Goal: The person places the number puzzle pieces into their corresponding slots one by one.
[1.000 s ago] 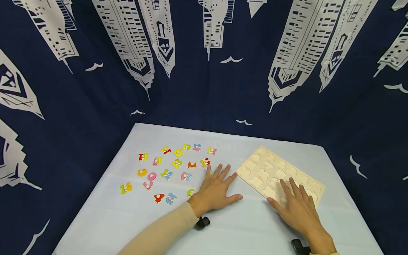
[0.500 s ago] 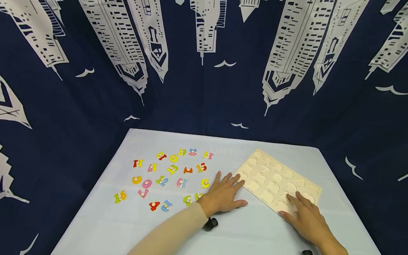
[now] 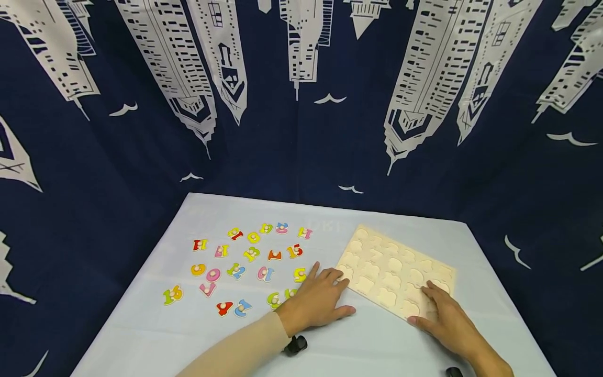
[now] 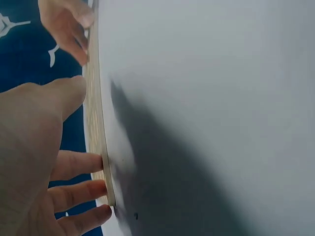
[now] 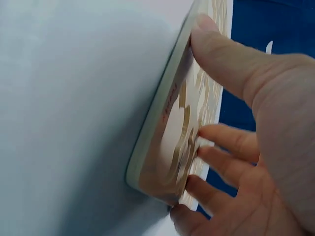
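A pale wooden peg puzzle board [image 3: 377, 269] with shaped recesses lies tilted at an angle on the right half of the table. My left hand [image 3: 316, 299] is low over the table, fingers extended to the board's left corner. In the left wrist view its fingertips [image 4: 92, 189] meet the edge of the board [image 4: 92, 118]. My right hand [image 3: 447, 320] rests on the front right part of the board, fingers loosely spread. The right wrist view has its thumb [image 5: 209, 39] at the board's near edge and the other fingertips [image 5: 204, 152] on the recessed face.
Several colourful number pieces with small knobs, such as a red four [image 3: 224, 308] and a green-and-yellow sixteen [image 3: 172, 295], lie scattered on the left of the white-covered table [image 3: 155, 351]. My left hand partly hides the nearest ones. A dark blue printed cloth [image 3: 301, 146] hangs behind.
The board has slid left and turned slightly, with both hands at it. The right hand has shifted toward the board's front right edge. The number pieces keep their arrangement; the head view has shifted.
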The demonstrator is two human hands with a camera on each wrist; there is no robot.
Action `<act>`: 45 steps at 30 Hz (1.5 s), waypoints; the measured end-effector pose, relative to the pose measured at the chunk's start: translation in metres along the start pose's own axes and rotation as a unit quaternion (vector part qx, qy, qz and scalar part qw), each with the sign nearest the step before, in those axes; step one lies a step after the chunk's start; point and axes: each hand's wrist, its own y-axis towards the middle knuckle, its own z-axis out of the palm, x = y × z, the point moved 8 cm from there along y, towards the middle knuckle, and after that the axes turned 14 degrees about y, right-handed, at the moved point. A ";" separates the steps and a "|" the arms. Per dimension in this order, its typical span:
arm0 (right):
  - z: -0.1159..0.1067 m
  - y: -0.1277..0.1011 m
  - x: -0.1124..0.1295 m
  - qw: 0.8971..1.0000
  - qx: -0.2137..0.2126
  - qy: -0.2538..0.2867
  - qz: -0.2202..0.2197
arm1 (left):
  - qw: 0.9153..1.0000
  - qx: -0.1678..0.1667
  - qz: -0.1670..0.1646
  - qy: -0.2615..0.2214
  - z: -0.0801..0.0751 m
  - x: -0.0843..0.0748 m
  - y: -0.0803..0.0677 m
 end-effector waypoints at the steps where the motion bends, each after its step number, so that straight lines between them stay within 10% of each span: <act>1: 0.000 0.001 0.001 1.000 0.003 0.002 -0.006 | 1.000 -0.003 0.000 0.003 -0.001 0.000 -0.003; 15: 0.022 0.018 0.021 0.995 0.071 0.045 -0.053 | 0.999 -0.036 -0.018 -0.010 0.004 0.017 -0.056; 33: 0.030 0.044 0.037 0.996 0.088 -0.013 -0.007 | 0.995 -0.091 -0.042 -0.007 -0.003 0.031 -0.081; 45: 0.030 0.044 0.036 0.995 0.077 -0.029 -0.061 | 0.995 -0.083 -0.032 -0.037 -0.003 0.051 -0.099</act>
